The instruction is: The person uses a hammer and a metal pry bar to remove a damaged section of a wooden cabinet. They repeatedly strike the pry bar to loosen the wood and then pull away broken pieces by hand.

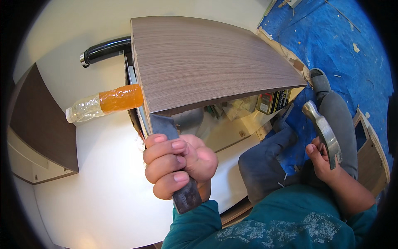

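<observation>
My left hand (176,162) is wrapped round a chisel (188,197) with a dark, blocky lower end. Its broad grey blade (163,125) points up and meets the near left corner of a wood-grain cabinet panel (207,62). Whether the edge has entered the joint I cannot tell. On the right, my right hand (325,166) grips a claw hammer (325,130) low over my lap, apart from the cabinet. Its metal head shows plainly; most of the handle is hidden by the hand and arm.
A plastic bottle of orange drink (120,98) and a black flask (107,50) are by the cabinet's left side. Boxes (271,101) sit inside its opening. Another brown cabinet (45,120) is at far left. Blue sheeting (356,62) with debris covers the right-hand floor.
</observation>
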Motion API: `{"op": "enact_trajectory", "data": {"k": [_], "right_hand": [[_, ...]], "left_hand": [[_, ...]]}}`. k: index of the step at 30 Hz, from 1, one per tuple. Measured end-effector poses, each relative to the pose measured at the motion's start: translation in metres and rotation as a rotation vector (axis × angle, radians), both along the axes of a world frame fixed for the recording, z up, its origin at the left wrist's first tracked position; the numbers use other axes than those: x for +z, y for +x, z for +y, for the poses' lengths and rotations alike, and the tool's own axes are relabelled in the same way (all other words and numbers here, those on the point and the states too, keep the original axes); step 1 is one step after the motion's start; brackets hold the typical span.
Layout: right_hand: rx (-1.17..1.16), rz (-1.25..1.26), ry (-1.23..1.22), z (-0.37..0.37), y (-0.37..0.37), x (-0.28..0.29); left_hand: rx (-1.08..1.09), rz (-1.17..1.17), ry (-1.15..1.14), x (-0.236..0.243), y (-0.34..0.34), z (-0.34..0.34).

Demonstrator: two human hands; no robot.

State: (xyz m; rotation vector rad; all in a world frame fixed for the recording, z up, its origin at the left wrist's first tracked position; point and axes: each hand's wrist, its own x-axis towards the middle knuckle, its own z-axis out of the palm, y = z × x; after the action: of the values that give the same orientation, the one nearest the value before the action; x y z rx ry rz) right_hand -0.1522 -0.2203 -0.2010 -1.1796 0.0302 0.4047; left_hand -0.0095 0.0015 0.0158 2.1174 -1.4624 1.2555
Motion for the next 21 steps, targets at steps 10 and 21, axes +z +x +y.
{"op": "enact_trajectory", "data": {"k": [10, 21], "right_hand": [[-0.145, -0.032, -0.039, 0.0082, 0.0015, -0.0016], [-0.15, -0.079, -0.056, 0.0059, -0.0005, -0.0045]], "left_hand": [[0.038, -0.069, -0.032, -0.005, 0.0019, -0.0031], [-0.018, -0.069, 0.012, -0.0052, 0.0035, -0.0054]]}}
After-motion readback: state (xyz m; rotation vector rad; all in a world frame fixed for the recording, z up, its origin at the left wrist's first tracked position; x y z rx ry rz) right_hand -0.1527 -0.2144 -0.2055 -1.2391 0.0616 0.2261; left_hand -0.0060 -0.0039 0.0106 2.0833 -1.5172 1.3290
